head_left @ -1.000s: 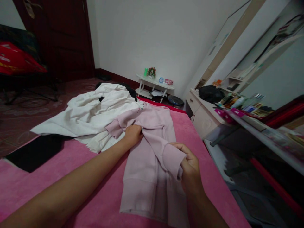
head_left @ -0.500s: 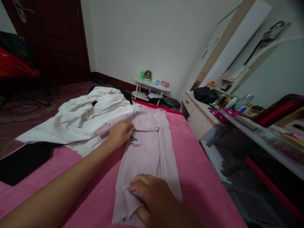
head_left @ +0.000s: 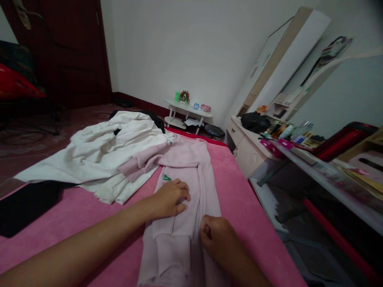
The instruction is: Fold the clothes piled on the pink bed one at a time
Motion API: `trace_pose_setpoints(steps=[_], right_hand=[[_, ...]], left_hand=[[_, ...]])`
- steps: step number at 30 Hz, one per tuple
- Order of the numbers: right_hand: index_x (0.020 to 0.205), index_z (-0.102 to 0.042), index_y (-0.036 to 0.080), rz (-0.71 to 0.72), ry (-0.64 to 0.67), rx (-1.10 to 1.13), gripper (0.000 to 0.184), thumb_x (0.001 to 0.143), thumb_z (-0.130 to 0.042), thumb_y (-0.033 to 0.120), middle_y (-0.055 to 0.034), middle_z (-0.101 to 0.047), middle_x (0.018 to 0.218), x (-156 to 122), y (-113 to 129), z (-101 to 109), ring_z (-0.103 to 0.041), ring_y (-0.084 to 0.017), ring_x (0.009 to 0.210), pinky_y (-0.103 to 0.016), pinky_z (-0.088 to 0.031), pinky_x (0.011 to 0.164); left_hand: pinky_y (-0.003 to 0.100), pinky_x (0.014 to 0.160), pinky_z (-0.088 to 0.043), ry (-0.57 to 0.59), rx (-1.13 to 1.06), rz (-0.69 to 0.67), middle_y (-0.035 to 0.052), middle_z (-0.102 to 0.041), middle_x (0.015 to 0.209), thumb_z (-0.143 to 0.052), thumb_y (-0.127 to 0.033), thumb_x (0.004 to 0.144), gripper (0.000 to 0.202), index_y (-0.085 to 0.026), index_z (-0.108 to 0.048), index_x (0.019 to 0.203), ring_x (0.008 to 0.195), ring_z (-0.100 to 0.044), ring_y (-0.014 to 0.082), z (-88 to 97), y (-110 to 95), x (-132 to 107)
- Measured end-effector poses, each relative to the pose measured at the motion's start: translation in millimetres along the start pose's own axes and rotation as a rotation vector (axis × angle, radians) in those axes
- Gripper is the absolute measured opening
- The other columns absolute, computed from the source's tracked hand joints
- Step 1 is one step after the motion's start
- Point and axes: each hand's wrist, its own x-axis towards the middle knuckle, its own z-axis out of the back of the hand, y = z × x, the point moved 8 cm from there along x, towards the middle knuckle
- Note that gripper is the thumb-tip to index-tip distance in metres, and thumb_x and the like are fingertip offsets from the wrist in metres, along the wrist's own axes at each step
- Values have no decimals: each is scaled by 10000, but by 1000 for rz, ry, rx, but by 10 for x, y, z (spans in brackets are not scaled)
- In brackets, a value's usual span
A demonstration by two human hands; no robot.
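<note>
A pale pink sweatshirt (head_left: 191, 153) with a small green print lies lengthwise on the bed, one sleeve folded down along its front. My left hand (head_left: 172, 198) rests on that folded sleeve, just below the print, palm down with the fingers loosely bent and apart. At the garment's right side is my right hand (head_left: 217, 235), its fingers curled closed at the fold; the fabric in its grip is mostly hidden. The other pink sleeve (head_left: 131, 163) stretches left over a white garment (head_left: 104, 143).
A pink bedspread (head_left: 236, 199) covers the bed. Black cloth (head_left: 30, 203) lies at the left. Along the right stand a dresser (head_left: 248, 147) and a cluttered glass-topped table (head_left: 314, 175). A small white stand (head_left: 188, 107) is by the far wall.
My left hand has come nearer and right, from the upper fold onto the sleeve. My right hand has left the cuff and moved right and away to the side edge. The cuff now lies flatter.
</note>
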Motion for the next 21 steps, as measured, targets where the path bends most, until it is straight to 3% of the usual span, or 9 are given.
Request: trace_pose_setpoints(steps=[3, 5, 8, 9, 11, 13, 16, 18, 21], right_hand=[[622, -489, 197, -52, 75, 367, 127, 716, -457, 118, 62, -445, 489, 49, 20, 36, -409, -90, 437, -205, -242, 443], [642, -509, 197, -53, 69, 501, 112, 741, -469, 165, 67, -443, 490, 115, 50, 131, -417, -91, 430, -198, -275, 425], [710, -587, 188, 76, -172, 431, 95, 771, -523, 221, 10, -584, 659, 360, 22, 424, -558, -129, 603, -227, -415, 561], [785, -620, 188, 121, -287, 391, 96, 780, -547, 252, -20, -632, 783, 470, -22, 519, -599, -155, 726, -258, -455, 664], [1040, -627, 202, 171, -474, 355, 285, 795, -585, 341, -81, -633, 1104, 726, -162, 614, -580, -216, 1031, -346, -437, 903], [1293, -508, 215, 163, -522, 368, 533, 813, -575, 438, -113, -495, 1370, 1024, -320, 539, -436, -245, 1268, -413, -321, 1062], [1439, -348, 213, 112, -316, 321, 654, 873, -470, 518, -106, -311, 1519, 1418, -434, 161, -269, -238, 1398, -456, -168, 1144], [1459, -316, 208, 91, -199, 226, 669, 891, -435, 540, -101, -247, 1547, 1526, -440, -67, -209, -242, 1424, -482, -103, 1153], [1449, -341, 218, 105, -223, 224, 650, 898, -421, 553, -83, -230, 1554, 1524, -440, -157, -182, -235, 1433, -469, -69, 1161]], left_hand=[[312, 901, -441, -17, -4, 3, 48, -644, 1056, -614, -228, 785, 234, -231, -682, 1008, 983, -587, 207, 152, 83, -78], [300, 905, -439, -144, 73, 81, 61, -628, 1108, -564, -225, 822, 242, -218, -660, 1045, 998, -587, 199, 424, 257, -158], [383, 962, -400, -408, 350, 350, 117, -547, 1269, -552, -285, 832, 392, -201, -567, 1215, 1140, -510, 277, 966, 670, -388], [410, 953, -397, -443, 441, 452, 142, -532, 1287, -572, -322, 815, 471, -188, -528, 1264, 1156, -493, 309, 1106, 822, -477], [408, 871, -426, -396, 544, 614, 174, -573, 1215, -616, -393, 762, 560, -156, -528, 1263, 1095, -526, 344, 1265, 1125, -623], [350, 743, -440, -283, 527, 716, 147, -648, 1050, -637, -423, 716, 471, -166, -628, 1112, 958, -588, 324, 1307, 1406, -728], [270, 604, -384, -210, 395, 808, 58, -685, 825, -606, -413, 704, 250, -219, -691, 837, 783, -616, 246, 1368, 1699, -816], [249, 573, -358, -251, 335, 842, 24, -672, 734, -567, -387, 712, 214, -218, -684, 771, 716, -607, 208, 1510, 1775, -799], [235, 539, -346, -387, 252, 841, 4, -616, 623, -518, -352, 728, 222, -185, -662, 756, 623, -572, 176, 1853, 1647, -632]])
